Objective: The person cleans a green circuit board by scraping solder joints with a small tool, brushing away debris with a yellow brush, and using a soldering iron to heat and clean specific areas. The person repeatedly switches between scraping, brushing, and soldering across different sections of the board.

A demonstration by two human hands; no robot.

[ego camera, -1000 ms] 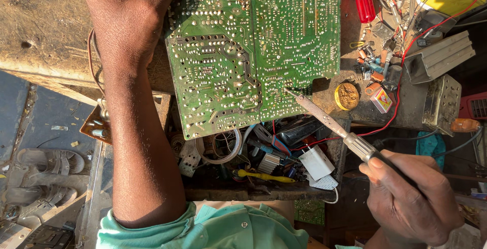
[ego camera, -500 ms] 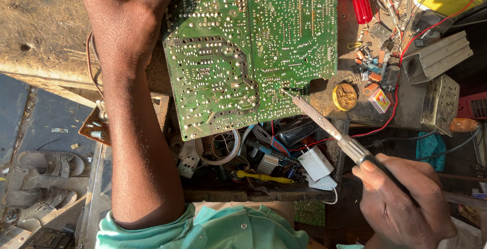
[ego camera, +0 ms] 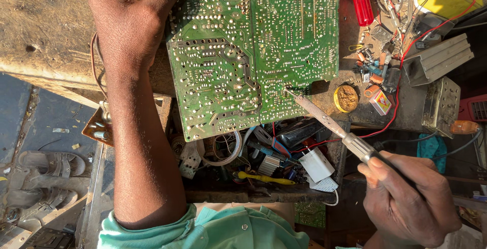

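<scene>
— What has the right hand (ego camera: pixel 408 203) got hold of?

— A soldering iron (ego camera: pixel 335 127). The fingers are closed round its dark handle low on the right, thumb pressed near the metal collar. The shaft slants up to the left, and its tip meets the lower right part of the green circuit board (ego camera: pixel 253 51), close to the board's near edge.

— And the left hand (ego camera: pixel 134 15)?

— It lies over the board's upper left corner, thumb across the solder side. The other fingers run out of the top of the view, so I cannot tell how tightly they are curled. The forearm comes straight down the picture to a pale green sleeve (ego camera: pixel 203 228).

— How does the board lie?

— Solder side up, flat on a worn, scarred wooden workbench (ego camera: pixel 45 36), with its near corner hanging out past the bench edge over an open tray of clutter (ego camera: pixel 264 170): wire coils, a white plug adapter, a yellow-handled tool.

— What is just beside the iron?

— A small round yellow tin (ego camera: pixel 347 98) of brownish paste, just right of the shaft. Beyond it are loose small components, a red wire (ego camera: pixel 401 91), a red-handled screwdriver (ego camera: pixel 362 0) near the top, and ribbed grey metal pieces (ego camera: pixel 436 61).

— And the place around?

— Strong warm sunlight with hard shadows. Left of the bench is a grey floor with a pair of sandals (ego camera: pixel 43 173) on it.
</scene>
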